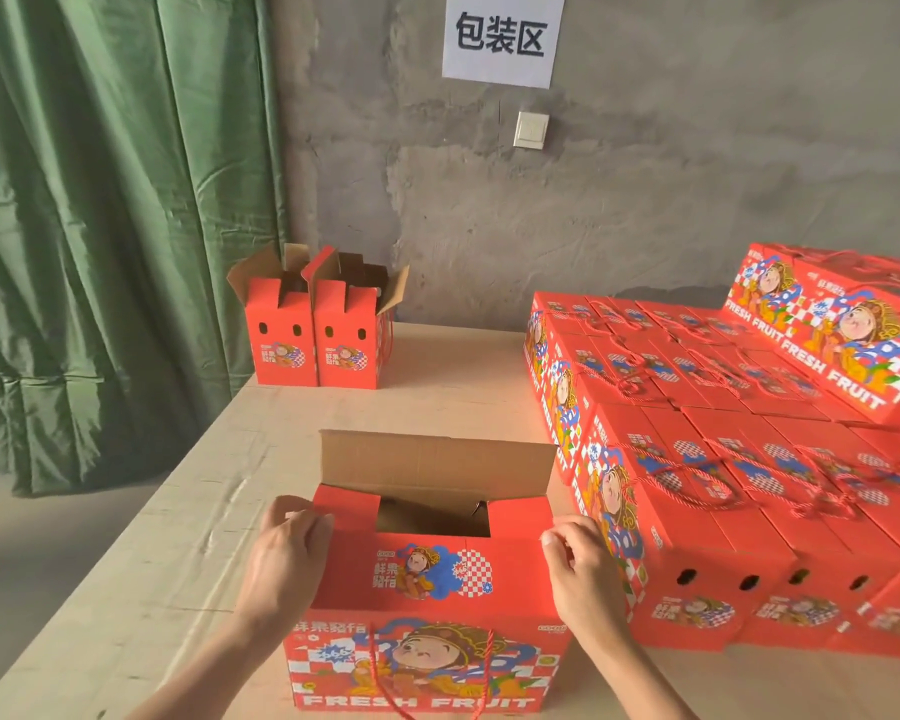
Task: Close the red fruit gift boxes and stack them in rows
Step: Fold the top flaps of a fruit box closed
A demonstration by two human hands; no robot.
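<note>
Red gift box (pixel 427 579) (printed "FRESH FRUIT"): left hand (pixel 287 550) and right hand (pixel 580 563) pinch its flaps.

Rough grey wall (pixel 645 174), green curtain (pixel 100 200), perhaps plywood table (pixel 178 511).

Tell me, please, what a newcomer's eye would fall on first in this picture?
The big stack of closed red boxes fills the right of the table, a second layer begun at the back. Front centre stands an open box, back flap up, with the left hand and right hand gripping its ends. Two more open boxes wait at the far end, and a paper sign hangs on the wall above.
</note>
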